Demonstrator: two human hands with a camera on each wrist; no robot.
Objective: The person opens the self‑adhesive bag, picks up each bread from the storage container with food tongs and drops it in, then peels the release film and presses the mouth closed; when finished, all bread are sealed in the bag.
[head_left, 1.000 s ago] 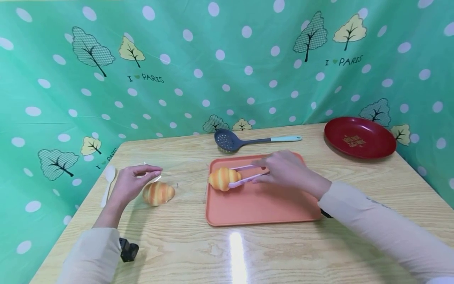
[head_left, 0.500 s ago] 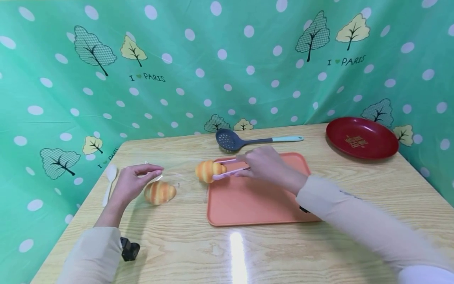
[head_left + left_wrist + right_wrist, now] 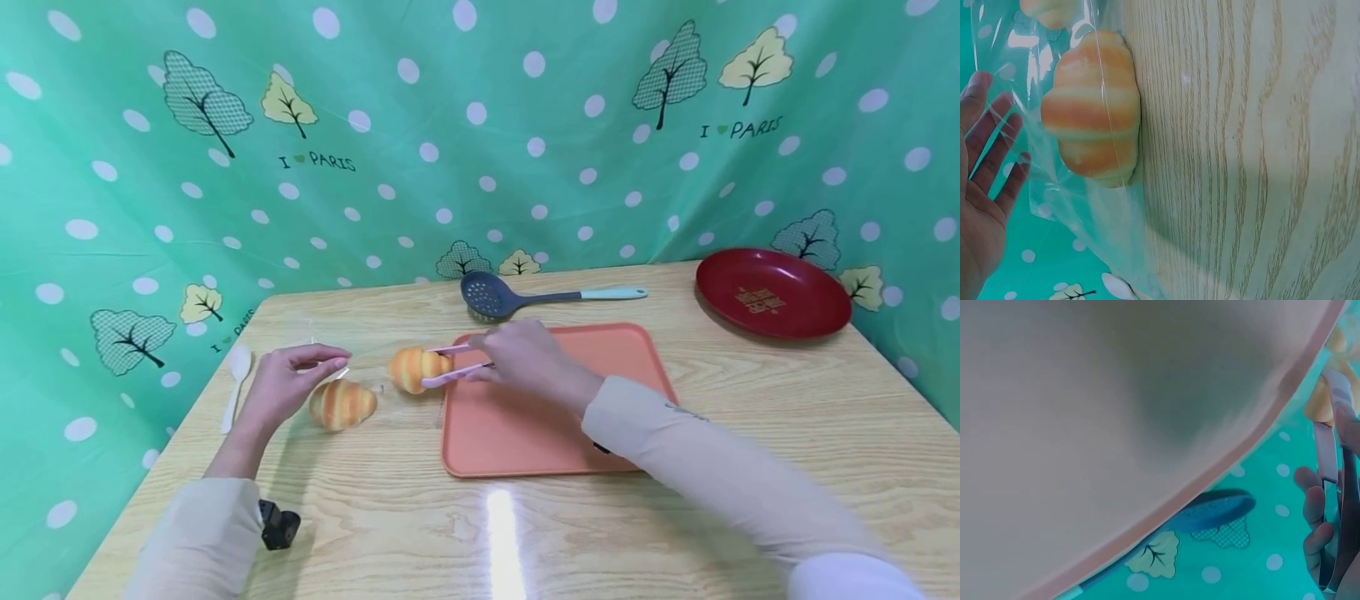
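Note:
My left hand point(image 3: 281, 387) pinches the edge of a clear plastic bag point(image 3: 1072, 209) between thumb and fingers. A striped bread roll point(image 3: 341, 406) lies inside the bag on the table, just right of that hand. My right hand point(image 3: 525, 358) grips a pair of tongs point(image 3: 453, 375) with pinkish tips, also seen in the right wrist view as tongs point(image 3: 1327, 453) with metal arms. Between the tips is a second bread roll point(image 3: 408, 369), held past the left edge of the orange tray point(image 3: 495, 442). The bag's transparent edges are hard to trace near this roll.
Behind the tray lies a dark slotted skimmer point(image 3: 487, 294) with a pale blue handle. A red plate point(image 3: 772, 292) leans at the back right. Left of the left hand is a white spoon point(image 3: 238, 375). A green patterned cloth point(image 3: 420, 167) hangs behind the table.
My right hand has moved left with the tongs, carrying the second roll off the tray toward the bag. My left hand stays in nearly the same place.

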